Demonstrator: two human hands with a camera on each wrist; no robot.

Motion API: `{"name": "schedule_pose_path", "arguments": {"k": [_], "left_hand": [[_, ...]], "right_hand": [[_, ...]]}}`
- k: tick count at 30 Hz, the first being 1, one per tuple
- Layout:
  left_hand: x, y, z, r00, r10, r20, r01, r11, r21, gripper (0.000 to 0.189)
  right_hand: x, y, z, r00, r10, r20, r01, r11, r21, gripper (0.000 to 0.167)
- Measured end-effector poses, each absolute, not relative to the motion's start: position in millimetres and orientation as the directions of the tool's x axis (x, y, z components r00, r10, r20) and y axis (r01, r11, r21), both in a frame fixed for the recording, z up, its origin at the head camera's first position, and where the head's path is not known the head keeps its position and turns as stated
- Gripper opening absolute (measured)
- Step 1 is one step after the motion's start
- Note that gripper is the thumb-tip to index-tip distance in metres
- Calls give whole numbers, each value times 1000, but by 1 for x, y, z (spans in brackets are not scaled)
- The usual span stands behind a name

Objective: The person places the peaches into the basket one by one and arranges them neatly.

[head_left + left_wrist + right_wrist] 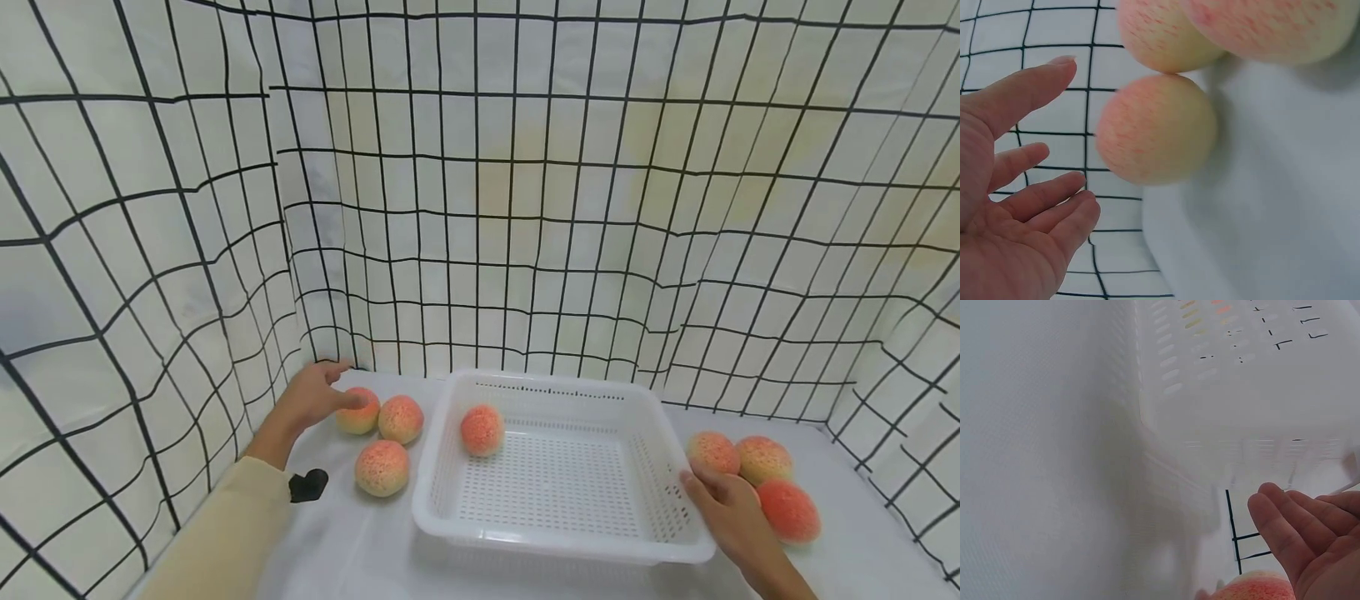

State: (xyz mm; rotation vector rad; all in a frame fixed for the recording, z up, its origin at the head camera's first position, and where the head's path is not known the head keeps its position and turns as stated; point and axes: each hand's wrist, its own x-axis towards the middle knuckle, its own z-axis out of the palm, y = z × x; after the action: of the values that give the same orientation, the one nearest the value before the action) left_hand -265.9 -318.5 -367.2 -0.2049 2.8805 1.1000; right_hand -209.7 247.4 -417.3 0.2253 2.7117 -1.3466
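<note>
In the head view, my left hand (pixel 311 398) is spread beside the leftmost peach (pixel 352 421), the thumb crossing in front of it. The left wrist view shows a gap between the fingers (pixel 1063 194) and the nearest peach (pixel 1157 130). Two more peaches, one behind (pixel 401 419) and one in front (pixel 382 468), sit close by. A white plastic basket (pixel 555 546) stands centrally with one peach (pixel 482 431) inside. At its right side is my right hand (pixel 731 508), thumb at the rim, its other fingers (pixel 1291 534) extended outside the wall.
Several peaches (pixel 789 510) lie right of the basket, partly hidden by the right hand. White walls with a black grid (pixel 495 217) enclose the white table (pixel 337 550) at the back and sides. A dark heart-shaped piece (pixel 308 486) shows at the left cuff.
</note>
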Motion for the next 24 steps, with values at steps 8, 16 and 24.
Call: {"name": "schedule_pose_path", "arguments": {"k": [8, 16, 24], "left_hand": [[-273, -326, -397, -981, -140, -136, -195, 669, 717, 96], [-281, -325, -420, -980, -128, -153, -200, 594, 779, 94], [-283, -324, -426, -980, -156, -124, -194, 604, 773, 92]], "right_hand": [[-210, 249, -416, -984, 85, -154, 174, 599, -781, 69], [-212, 248, -419, -982, 90, -163, 185, 580, -793, 69], [-211, 247, -418, -983, 87, -159, 180, 580, -795, 68]]}}
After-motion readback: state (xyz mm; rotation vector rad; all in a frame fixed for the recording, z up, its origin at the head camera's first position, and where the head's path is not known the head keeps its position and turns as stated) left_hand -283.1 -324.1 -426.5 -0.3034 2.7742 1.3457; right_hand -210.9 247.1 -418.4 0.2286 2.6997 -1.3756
